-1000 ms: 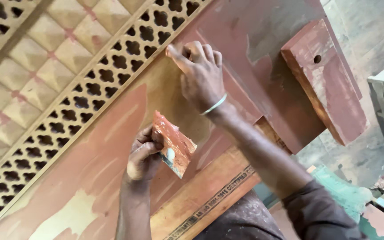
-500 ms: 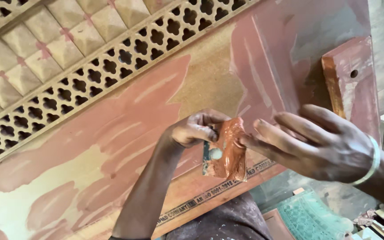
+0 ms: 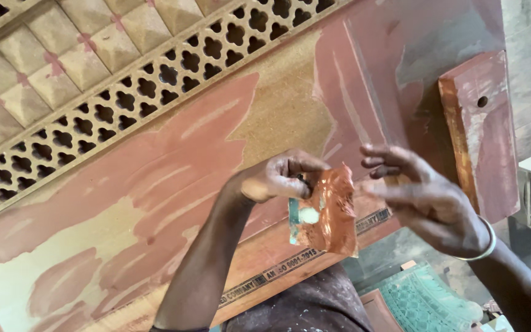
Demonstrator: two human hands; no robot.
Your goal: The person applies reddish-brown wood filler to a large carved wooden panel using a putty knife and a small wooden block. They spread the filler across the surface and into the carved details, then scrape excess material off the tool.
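Across the upper left of the head view, a carved panel of raised square studs (image 3: 62, 55) is seen, bordered below by a pierced fretwork strip (image 3: 136, 104) that runs diagonally up to the right. Below that strip, a wide flat board (image 3: 173, 203) is spread with streaks and patches of reddish-brown filler, bare pale wood being left between them. Along the board's lower edge, a band of printed lettering is visible, partly hidden by the arm.

Near the centre, the left hand (image 3: 275, 178) is raised in front of the board, its grip closed on the upper left corner of a small flat card (image 3: 327, 212), pinched between thumb and fingers. The card is smeared with the same reddish filler, and a pale spot shows on its left side. It hangs from the fingers, tilted slightly, clear of the board.

Just right of the card, the right hand (image 3: 425, 197) is held with its grip open and empty, fingers spread and pointing left toward the card's right edge; whether the fingertips touch it cannot be told, as the hand is blurred. A pale bangle (image 3: 487, 243) is worn on that wrist.

Further right, a thick upright wooden block (image 3: 480, 135) with a small round hole near its top is fixed against the board, also coated in red. At the bottom right, a teal patterned object (image 3: 425, 301) is partly seen.
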